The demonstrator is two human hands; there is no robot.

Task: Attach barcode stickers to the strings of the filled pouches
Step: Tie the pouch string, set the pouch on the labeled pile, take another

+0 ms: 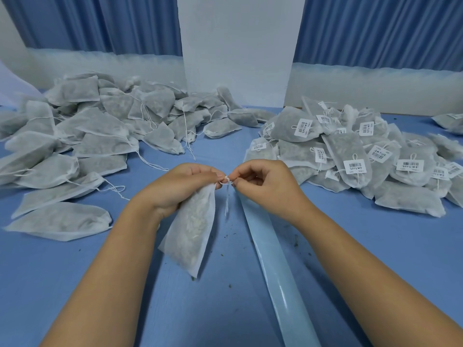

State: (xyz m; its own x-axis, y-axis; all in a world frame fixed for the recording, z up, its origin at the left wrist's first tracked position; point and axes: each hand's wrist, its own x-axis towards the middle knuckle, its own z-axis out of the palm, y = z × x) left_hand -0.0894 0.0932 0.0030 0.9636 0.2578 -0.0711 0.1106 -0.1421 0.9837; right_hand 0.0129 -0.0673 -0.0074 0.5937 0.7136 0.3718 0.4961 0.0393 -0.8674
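My left hand (180,186) grips the neck of a filled white pouch (193,231), which hangs down tilted above the blue table (100,284). My right hand (263,181) pinches the pouch's white string (226,182) at a small loop just beside my left fingertips; the string's loose end dangles below. A long pale-blue sticker backing strip (273,259) lies on the table under my right forearm. A pile of pouches without stickers (95,131) lies at the left. On the right is a pile of pouches with barcode stickers (355,156).
A white board (238,46) stands upright at the back centre, with blue curtains (375,28) behind. Small crumbs of filling dot the table near the strip. One tagged pouch (448,121) lies apart at the far right edge.
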